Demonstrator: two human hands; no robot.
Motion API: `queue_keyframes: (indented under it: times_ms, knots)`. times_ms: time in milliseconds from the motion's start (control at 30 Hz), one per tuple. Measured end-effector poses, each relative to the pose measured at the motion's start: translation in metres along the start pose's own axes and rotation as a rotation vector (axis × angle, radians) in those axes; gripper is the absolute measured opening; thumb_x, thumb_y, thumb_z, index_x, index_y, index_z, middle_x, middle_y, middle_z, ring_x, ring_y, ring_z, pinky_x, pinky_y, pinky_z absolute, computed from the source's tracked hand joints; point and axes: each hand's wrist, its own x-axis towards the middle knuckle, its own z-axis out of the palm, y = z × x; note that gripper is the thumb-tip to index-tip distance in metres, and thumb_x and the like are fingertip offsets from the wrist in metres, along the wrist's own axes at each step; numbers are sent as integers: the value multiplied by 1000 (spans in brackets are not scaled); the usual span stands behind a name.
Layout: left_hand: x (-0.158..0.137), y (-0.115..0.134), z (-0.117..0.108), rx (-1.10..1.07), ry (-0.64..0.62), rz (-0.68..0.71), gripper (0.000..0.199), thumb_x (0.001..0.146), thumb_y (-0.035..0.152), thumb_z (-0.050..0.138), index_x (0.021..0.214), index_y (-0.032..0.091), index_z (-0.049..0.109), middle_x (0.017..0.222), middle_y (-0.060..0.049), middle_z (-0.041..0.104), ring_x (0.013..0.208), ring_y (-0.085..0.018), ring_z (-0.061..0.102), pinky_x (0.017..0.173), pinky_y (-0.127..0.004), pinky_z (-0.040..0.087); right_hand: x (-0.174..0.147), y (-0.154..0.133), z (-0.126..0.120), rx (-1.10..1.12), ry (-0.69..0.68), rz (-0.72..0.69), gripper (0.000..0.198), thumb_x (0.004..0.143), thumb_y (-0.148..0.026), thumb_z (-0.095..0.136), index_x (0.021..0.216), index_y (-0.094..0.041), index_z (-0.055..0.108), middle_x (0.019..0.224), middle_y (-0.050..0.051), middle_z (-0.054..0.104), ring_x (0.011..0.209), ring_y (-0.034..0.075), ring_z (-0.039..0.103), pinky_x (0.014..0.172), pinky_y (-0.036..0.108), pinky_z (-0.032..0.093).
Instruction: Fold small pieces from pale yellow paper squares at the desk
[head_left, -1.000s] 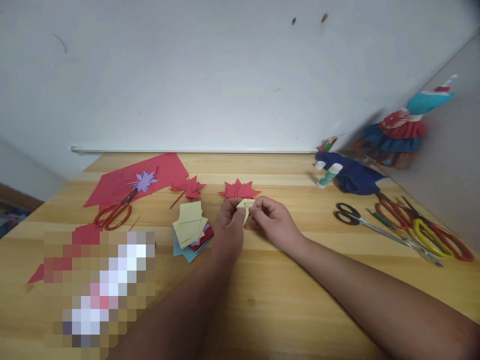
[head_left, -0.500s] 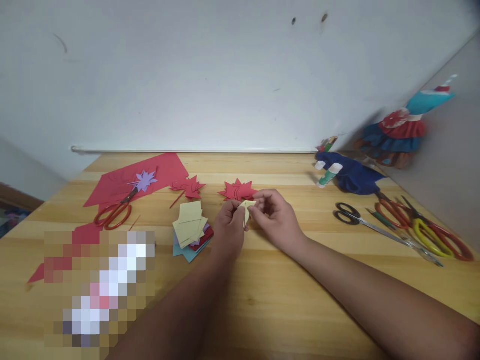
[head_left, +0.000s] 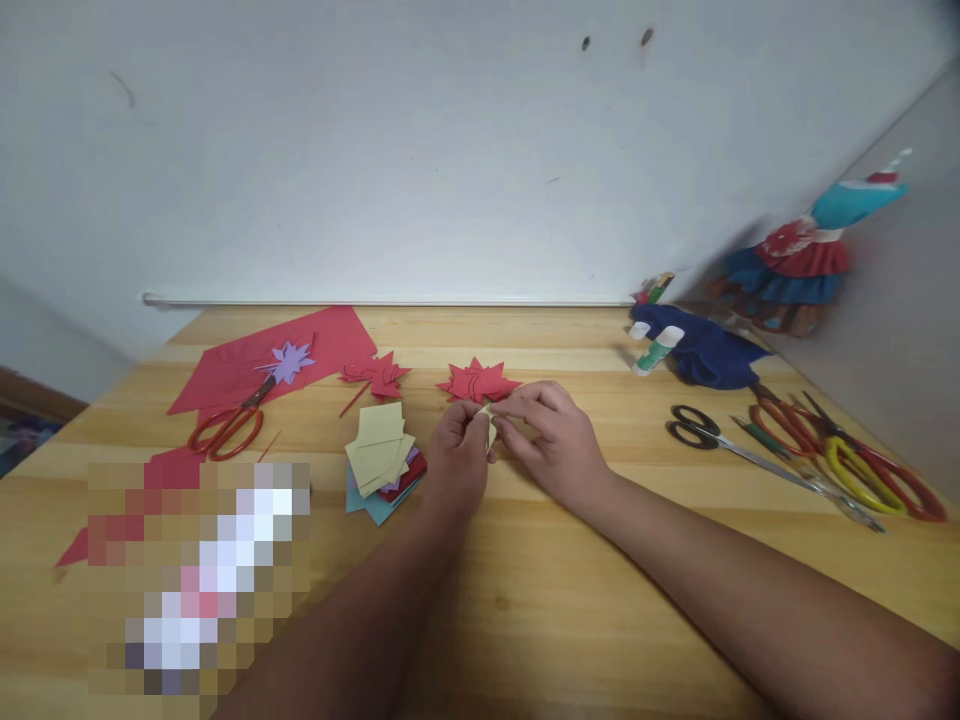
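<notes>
Between both hands is a small folded piece of pale yellow paper (head_left: 490,428), mostly covered by fingers. My left hand (head_left: 457,458) pinches it from the left, thumb on top. My right hand (head_left: 556,436) has its thumb and fingertips closed on the paper's upper right part. Just beyond the fingers lies a red spiky paper cutout (head_left: 477,381) with dark curved lines. Left of my left hand rests a pile of paper squares, with yellow sheets (head_left: 380,450) on top and light blue sheets (head_left: 369,505), purple and dark red ones beneath.
Red paper (head_left: 337,335), a purple paper star (head_left: 290,362), another red cutout (head_left: 386,374) and orange-handled scissors (head_left: 225,430) lie left. A glue stick (head_left: 658,350), blue cloth (head_left: 712,350), black-handled scissors (head_left: 694,428) and yellow-handled scissors (head_left: 862,480) lie right. A whiteboard (head_left: 390,200) stands behind.
My right hand's fingers have shifted slightly left over the yellow paper, covering more of its top edge. My left hand keeps its pinch in the same place.
</notes>
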Motion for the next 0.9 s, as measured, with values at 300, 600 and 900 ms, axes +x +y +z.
queue_keyframes:
  times_ms: [300,600,900]
  knots:
    - [-1,4,0,39,48,-8,14,84,29,60,73,21,58,58,4,57,50,-11,49,53,-22,40,2,1,-4,-97,-64,-2,14,97,-20,66,103,-28,74,98,8,72,93,26,64,85,45,53]
    - [1,2,-3,94,64,-6,13,84,30,59,74,21,57,55,5,55,51,-12,50,55,-23,41,5,0,-1,111,-134,216,8,92,-18,66,94,-25,70,89,4,72,80,20,67,73,35,54]
    - [1,0,-2,19,46,22,14,83,30,58,72,22,56,56,5,54,51,-11,49,55,-23,41,3,0,2,287,-147,392,7,95,-25,66,89,-24,70,81,1,70,71,17,63,68,31,51]
